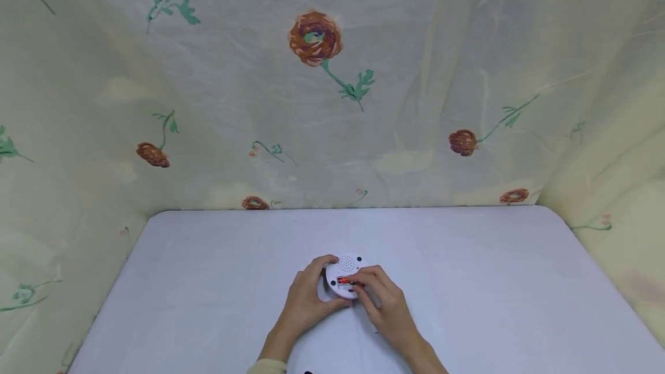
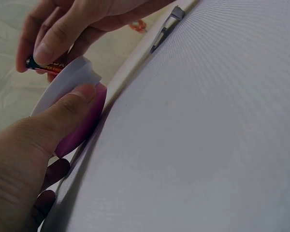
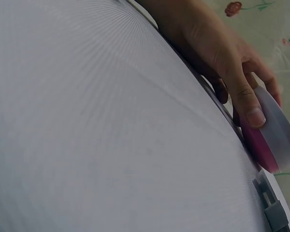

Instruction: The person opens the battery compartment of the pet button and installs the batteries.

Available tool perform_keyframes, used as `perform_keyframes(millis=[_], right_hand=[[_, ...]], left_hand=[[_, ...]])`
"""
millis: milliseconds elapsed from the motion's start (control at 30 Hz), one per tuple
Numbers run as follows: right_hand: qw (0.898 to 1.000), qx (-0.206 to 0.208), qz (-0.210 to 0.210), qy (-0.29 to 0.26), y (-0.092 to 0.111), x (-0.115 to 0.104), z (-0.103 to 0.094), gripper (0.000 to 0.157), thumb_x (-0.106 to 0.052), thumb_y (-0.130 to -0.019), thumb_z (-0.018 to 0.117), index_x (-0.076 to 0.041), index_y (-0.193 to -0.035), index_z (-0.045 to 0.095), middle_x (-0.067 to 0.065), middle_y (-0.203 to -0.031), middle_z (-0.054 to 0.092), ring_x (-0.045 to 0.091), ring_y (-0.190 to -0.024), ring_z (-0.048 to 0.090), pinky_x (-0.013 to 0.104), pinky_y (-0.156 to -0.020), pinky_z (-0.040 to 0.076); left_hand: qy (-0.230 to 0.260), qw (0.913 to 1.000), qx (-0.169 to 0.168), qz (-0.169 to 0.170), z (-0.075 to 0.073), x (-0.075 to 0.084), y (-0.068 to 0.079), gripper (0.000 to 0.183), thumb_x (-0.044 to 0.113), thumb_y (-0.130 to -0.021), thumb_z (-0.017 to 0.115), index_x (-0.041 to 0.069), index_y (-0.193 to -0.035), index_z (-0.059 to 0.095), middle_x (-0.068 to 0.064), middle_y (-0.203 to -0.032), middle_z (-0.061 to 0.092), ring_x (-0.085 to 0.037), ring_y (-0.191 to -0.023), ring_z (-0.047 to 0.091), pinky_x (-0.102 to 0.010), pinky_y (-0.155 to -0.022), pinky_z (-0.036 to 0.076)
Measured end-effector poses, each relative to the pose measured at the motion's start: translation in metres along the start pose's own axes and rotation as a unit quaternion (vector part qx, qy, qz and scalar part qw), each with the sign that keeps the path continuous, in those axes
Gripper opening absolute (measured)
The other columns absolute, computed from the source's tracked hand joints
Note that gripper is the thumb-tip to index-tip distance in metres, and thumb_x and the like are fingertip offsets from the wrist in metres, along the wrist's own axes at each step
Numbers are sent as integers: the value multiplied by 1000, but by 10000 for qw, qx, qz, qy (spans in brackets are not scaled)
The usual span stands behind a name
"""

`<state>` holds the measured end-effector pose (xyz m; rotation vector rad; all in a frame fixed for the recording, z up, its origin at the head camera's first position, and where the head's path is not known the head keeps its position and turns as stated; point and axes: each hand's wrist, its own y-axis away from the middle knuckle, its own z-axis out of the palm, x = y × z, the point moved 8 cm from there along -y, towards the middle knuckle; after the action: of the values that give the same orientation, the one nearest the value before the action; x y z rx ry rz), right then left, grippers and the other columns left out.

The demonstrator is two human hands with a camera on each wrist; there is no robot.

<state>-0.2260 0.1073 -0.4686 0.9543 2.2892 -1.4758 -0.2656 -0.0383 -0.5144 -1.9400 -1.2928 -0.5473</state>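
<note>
A round white device (image 1: pixel 347 264) with a pink-purple side lies with its speaker holes and dark round feet facing up. My left hand (image 1: pixel 306 299) grips its rim, thumb at the near side and fingers round the far side. One red battery (image 1: pixel 343 280) shows in the slot on that upper face. Over the slot's right end, my right hand (image 1: pixel 389 307) pinches a dark battery with orange-red lettering (image 2: pixel 49 66) between thumb and fingers. Those fingers partly hide the slot in the head view. In the right wrist view the left thumb presses on the device's side (image 3: pixel 261 145).
A small grey-and-white plastic piece (image 3: pixel 275 208) lies on the white tabletop (image 1: pixel 493 281) near the device. At the bottom edge of the head view a small dark object (image 1: pixel 308 372) barely shows. Flowered cloth (image 1: pixel 395 149) hangs behind and beside the table.
</note>
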Motion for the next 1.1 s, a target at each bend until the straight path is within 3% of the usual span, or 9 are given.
perform_keyframes(millis=[200,433,700,900,1100], right_hand=[[9999,119,-95,28,0,0,-2,31,8,-79,68,-8,-105,66,1,-104,60,11,-97,59,12,-92,43],[9999,112,-64,-1,1,-1,-1,28,6,-82,66,-7,-106,65,1,-105,59,10,-98,59,12,-92,43],[9998,63,-163,-24,1,-3,3,29,6,-81,66,-8,-106,65,1,-105,60,10,-96,58,13,-94,41],[9986,-75,-31,531,2,-2,9,28,-2,-81,68,-13,-107,67,-3,-104,61,12,-97,53,22,-92,36],[9965,20,-45,835,-1,-5,12,20,-10,-81,70,-16,-101,68,-6,-100,62,12,-96,53,31,-93,32]], left_hand=[[25,9999,-75,-62,3,-2,-1,82,47,-61,85,28,-130,46,10,-132,55,-5,-119,52,-35,-88,42],[-78,9999,-25,99,3,1,-1,82,48,-62,84,26,-131,46,7,-131,56,-10,-118,54,-37,-87,43],[-72,10000,-19,26,3,1,-1,81,53,-62,82,27,-130,47,9,-131,57,-7,-116,54,-33,-86,42],[-180,9998,-19,68,3,1,0,80,58,-64,78,27,-131,47,7,-128,58,-9,-110,57,-33,-84,43],[-256,9997,-37,-34,0,2,1,77,54,-65,79,28,-130,47,7,-126,59,-8,-108,57,-31,-83,44]])
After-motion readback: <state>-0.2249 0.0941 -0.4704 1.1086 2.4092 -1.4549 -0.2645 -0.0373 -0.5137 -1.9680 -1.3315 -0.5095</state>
